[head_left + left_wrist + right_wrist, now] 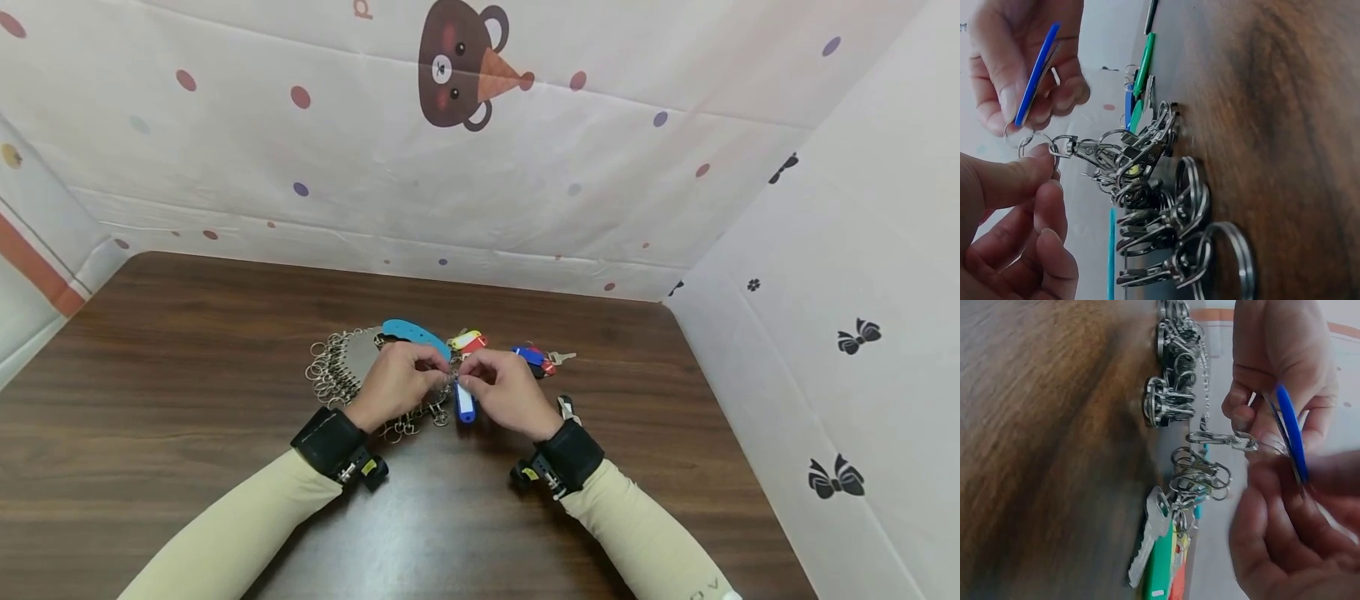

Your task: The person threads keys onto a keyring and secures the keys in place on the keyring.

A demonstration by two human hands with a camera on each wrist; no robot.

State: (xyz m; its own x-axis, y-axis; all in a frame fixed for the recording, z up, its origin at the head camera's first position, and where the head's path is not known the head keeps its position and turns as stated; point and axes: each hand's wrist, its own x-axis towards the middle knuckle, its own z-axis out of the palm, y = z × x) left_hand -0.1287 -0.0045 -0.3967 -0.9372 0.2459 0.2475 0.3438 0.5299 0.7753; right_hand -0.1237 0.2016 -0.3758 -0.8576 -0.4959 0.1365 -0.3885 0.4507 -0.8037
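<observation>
My left hand (401, 383) pinches a split ring (1055, 156) between thumb and finger. That ring hangs from a metal swivel clip (1088, 150). Facing it, my right hand (513, 393) pinches a blue key tag (466, 404) with a white label near its small wire ring (1010, 134); the two rings meet between the fingertips. Under and beside the left hand lies a grey metal plate (362, 354), its edge lined with several clips and rings (327, 371). A light-blue curved piece (416, 335) runs along its far side.
Just beyond the hands lie yellow (467, 339) and red (475, 347) key tags. Right of them is another blue tag (528, 356) with a key (561, 357). A green tag (1159, 562) and key (1149, 536) show in the right wrist view. A patterned cloth wall (375, 183) borders the wooden table (187, 400).
</observation>
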